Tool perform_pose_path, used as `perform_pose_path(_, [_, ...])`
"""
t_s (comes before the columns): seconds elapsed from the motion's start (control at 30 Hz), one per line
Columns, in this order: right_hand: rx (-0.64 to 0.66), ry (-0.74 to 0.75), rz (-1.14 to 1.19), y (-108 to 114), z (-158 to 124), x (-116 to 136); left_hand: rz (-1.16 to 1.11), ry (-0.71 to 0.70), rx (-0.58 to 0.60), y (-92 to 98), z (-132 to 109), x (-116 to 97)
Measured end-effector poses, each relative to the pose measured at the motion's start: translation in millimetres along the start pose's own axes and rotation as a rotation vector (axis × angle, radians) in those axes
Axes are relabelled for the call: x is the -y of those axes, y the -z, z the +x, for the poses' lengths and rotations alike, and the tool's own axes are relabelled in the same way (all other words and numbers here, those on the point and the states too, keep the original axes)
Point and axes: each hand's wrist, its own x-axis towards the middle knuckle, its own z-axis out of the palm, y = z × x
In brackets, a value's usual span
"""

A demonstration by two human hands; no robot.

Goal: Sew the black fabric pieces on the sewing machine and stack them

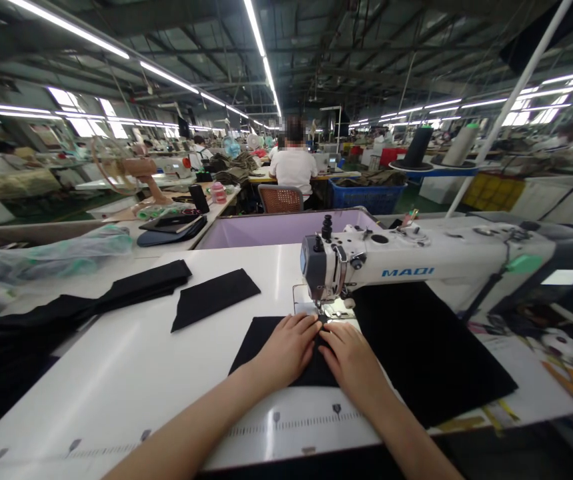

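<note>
A piece of black fabric point(259, 339) lies flat on the white table under the presser-foot area of a sewing machine point(396, 260). My left hand point(291, 343) rests on top of it, fingers laid forward and close together, tips just in front of the needle area. From the right, my right hand point(349, 353) lies on the same fabric with thumb and forefinger apart. The fingertips of both hands nearly meet at the fabric's far edge; what is beneath them is hidden. A larger black fabric panel point(431, 353) lies to the right, partly under the machine arm.
Left on the table point(156, 373) lie a black fabric piece point(216, 298) and a folded black strip point(141, 287). Behind is a lilac-lined bin point(276, 229). Thread cones point(419, 147) stand at back right. A co-worker point(293, 167) sits ahead, back turned.
</note>
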Motion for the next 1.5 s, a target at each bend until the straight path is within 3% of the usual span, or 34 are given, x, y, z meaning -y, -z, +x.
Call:
perform_pose_path(0.23, [0.016,-0.020,-0.003,-6,4,-4,0.000,-0.006,-0.019,-1.6,3,11])
perform_pose_path(0.6, [0.011,-0.029,-0.037,-3,4,-1,-0.010,-0.007,-0.034,0.2,5,8])
perform_pose_path(1.07, [0.043,-0.042,-0.042,0,7,0,0.022,-0.013,0.023,4.4,7,13])
perform_pose_path(1.2, [0.071,-0.030,-0.036,10,-11,4,0.043,-0.018,0.074,8.4,-4,-2])
perform_pose_path(1.37, [0.065,0.035,-0.024,21,-49,6,-0.021,-0.152,0.101,10.9,-38,-34])
perform_pose_path(1.5, [0.074,0.140,-0.049,26,-53,1,0.010,-0.172,0.062,10.3,-46,-36])
